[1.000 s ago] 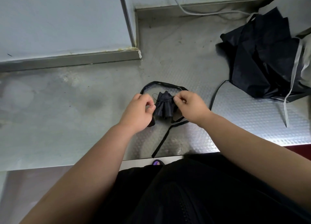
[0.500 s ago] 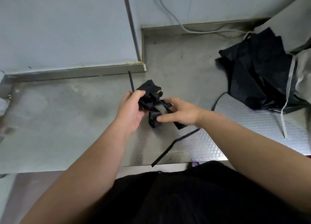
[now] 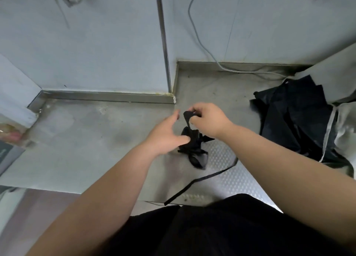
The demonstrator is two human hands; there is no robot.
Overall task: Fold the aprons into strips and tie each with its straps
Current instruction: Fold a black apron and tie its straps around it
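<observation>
A small black apron bundle [image 3: 193, 146] hangs just above the steel counter [image 3: 81, 140], folded tight with a strap around it. My right hand [image 3: 209, 119] pinches a strap loop [image 3: 187, 117] above the bundle and holds it up. My left hand [image 3: 165, 135] is beside the bundle on its left, fingers spread and relaxed, thumb touching the bundle's side. A long loose strap [image 3: 202, 180] trails from the bundle over the counter's front edge.
A heap of black aprons [image 3: 294, 121] with a grey strap [image 3: 328, 132] lies at the right on the counter. A grey cable [image 3: 204, 43] runs down the back wall. A raised steel ledge [image 3: 107, 96] borders the counter's back left.
My right hand has risen and pulled a strap loop upward. My left hand let go of the bundle and spread open beside it. The camera has tilted up toward the wall.
</observation>
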